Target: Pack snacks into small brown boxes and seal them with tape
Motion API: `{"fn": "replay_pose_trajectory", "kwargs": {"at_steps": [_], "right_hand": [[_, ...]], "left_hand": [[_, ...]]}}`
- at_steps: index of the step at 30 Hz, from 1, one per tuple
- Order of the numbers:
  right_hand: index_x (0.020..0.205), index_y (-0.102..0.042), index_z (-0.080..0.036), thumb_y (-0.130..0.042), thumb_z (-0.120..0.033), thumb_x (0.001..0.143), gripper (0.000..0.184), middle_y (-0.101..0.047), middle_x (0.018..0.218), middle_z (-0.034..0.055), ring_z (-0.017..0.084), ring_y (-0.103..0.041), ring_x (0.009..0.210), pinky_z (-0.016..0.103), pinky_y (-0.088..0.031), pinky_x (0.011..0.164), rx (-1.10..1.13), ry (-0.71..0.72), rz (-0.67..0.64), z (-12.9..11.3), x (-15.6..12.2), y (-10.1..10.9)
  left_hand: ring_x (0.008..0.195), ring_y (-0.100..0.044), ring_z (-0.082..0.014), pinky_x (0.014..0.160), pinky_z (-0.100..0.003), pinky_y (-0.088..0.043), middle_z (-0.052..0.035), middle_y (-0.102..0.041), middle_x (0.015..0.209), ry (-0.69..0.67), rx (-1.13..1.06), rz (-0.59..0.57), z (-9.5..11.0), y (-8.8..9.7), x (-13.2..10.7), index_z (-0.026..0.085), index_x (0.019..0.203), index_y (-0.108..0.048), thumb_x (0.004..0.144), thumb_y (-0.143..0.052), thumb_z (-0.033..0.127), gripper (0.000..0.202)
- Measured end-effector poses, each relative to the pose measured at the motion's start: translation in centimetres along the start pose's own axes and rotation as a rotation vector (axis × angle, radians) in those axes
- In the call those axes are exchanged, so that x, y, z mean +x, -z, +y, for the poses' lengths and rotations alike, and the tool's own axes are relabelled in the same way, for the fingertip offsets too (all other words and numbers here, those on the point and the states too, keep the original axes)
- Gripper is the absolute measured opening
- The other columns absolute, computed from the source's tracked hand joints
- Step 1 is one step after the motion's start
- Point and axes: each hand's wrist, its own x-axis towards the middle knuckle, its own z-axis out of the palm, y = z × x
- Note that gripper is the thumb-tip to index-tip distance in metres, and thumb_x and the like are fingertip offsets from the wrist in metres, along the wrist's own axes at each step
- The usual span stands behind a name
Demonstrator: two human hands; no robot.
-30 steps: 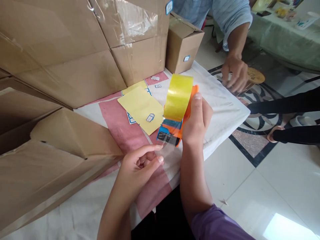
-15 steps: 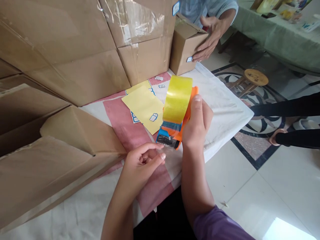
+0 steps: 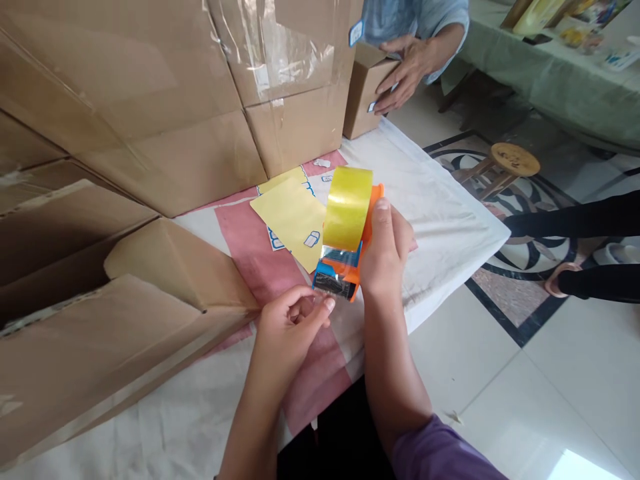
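Observation:
My right hand (image 3: 387,257) grips an orange and blue tape dispenser (image 3: 345,267) that carries a yellow roll of clear tape (image 3: 347,208), held upright over the table. Just below its blue cutter end, my left hand (image 3: 287,330) pinches the loose end of the clear tape between thumb and forefinger. An open cardboard box (image 3: 125,320) with a raised flap lies to the left, close to my left hand. Yellow paper sheets (image 3: 293,213) with small blue-outlined stickers lie on the table behind the dispenser.
Large taped cardboard boxes (image 3: 165,100) are stacked at the back left. Another person's hand (image 3: 400,70) rests on a small box (image 3: 367,93) at the table's far end. The table has a white and pink cloth (image 3: 440,213). A wooden stool (image 3: 507,163) and someone's legs (image 3: 580,220) are on the tiled floor at right.
The other person's hand moved from the stool area to the small box and shifted it back. My hands and the dispenser drew slightly closer together; my left hand closed on the tape end.

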Motion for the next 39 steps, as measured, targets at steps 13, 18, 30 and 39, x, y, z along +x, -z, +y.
{"fn": "replay_pose_trajectory", "kwargs": {"at_steps": [13, 18, 30, 39], "right_hand": [[0.064, -0.036, -0.022, -0.044, -0.051, 0.100, 0.046, -0.035, 0.063, -0.0040, 0.012, -0.032, 0.058, 0.027, -0.030, 0.055, 0.138, -0.050, 0.040, 0.1, -0.2, -0.2], [0.065, -0.045, -0.022, -0.049, -0.055, 0.095, 0.046, -0.045, 0.065, -0.0021, 0.014, -0.041, 0.062, 0.027, -0.033, 0.057, 0.078, -0.133, 0.099, -0.4, -0.4, 0.1], [0.074, -0.058, -0.021, -0.060, -0.054, 0.086, 0.035, -0.057, 0.082, 0.0012, 0.017, -0.052, 0.072, 0.028, -0.042, 0.061, 0.190, -0.414, 0.221, 0.2, -0.1, -0.2], [0.076, -0.057, -0.020, -0.058, -0.053, 0.088, 0.035, -0.053, 0.079, -0.0003, 0.016, -0.052, 0.071, 0.027, -0.044, 0.061, 0.222, -0.360, 0.198, -0.6, -0.9, -1.1]], "left_hand": [[0.069, -0.068, -0.0169, 0.065, -0.024, -0.045, 0.0056, -0.056, 0.062, -0.077, -0.010, -0.046, -0.2, 0.1, 0.2, 0.020, 0.079, -0.054, 0.084, -0.071, 0.043, 0.029], [0.064, -0.062, -0.0164, 0.062, -0.026, -0.041, 0.0016, -0.063, 0.063, -0.133, 0.024, -0.040, -0.5, 0.4, 0.3, 0.020, 0.070, -0.048, 0.084, -0.070, 0.041, 0.033], [0.054, -0.040, -0.0109, 0.054, -0.025, -0.029, 0.0039, -0.057, 0.062, -0.230, 0.141, 0.002, 0.3, 0.6, 0.1, 0.019, 0.084, -0.060, 0.082, -0.069, 0.037, 0.020], [0.060, -0.049, -0.0117, 0.056, -0.024, -0.031, -0.0009, -0.070, 0.082, -0.168, 0.005, -0.033, -0.2, 0.8, 0.1, 0.020, 0.117, -0.061, 0.077, -0.077, 0.035, 0.046]]}}
